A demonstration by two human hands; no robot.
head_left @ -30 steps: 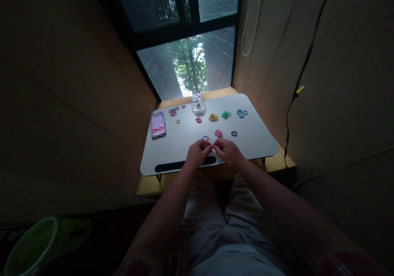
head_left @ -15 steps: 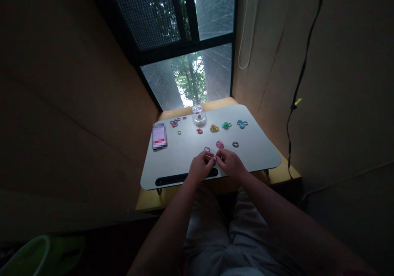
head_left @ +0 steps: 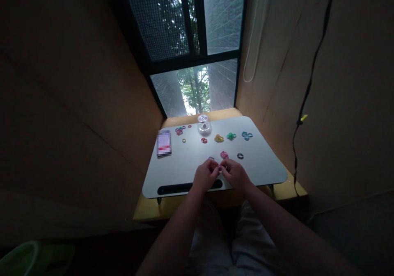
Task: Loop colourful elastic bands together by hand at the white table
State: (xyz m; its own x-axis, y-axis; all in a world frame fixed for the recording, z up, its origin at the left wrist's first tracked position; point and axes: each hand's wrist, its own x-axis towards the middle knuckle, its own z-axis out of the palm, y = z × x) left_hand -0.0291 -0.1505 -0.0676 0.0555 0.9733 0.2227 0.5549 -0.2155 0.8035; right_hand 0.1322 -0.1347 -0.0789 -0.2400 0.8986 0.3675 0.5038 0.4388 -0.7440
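Note:
My left hand and my right hand meet fingertip to fingertip over the front of a white lap table. Both are closed in a pinch on something small and pinkish, too small to name. Just beyond them lie a pink cluster of small rings and a dark ring. Farther back are red rings, a yellow pile, a green pile and blue rings. Mixed coloured rings sit at the back left.
A clear round container stands at the table's back edge. A blurred, pale purple rectangular item lies at the left. The black slot runs along the front edge. A dark cord hangs at the right; a green bin is at lower left.
The whole view has shifted, so the table appears lower. Both hands stay together, and the white strand that stretched between them earlier is now barely visible.

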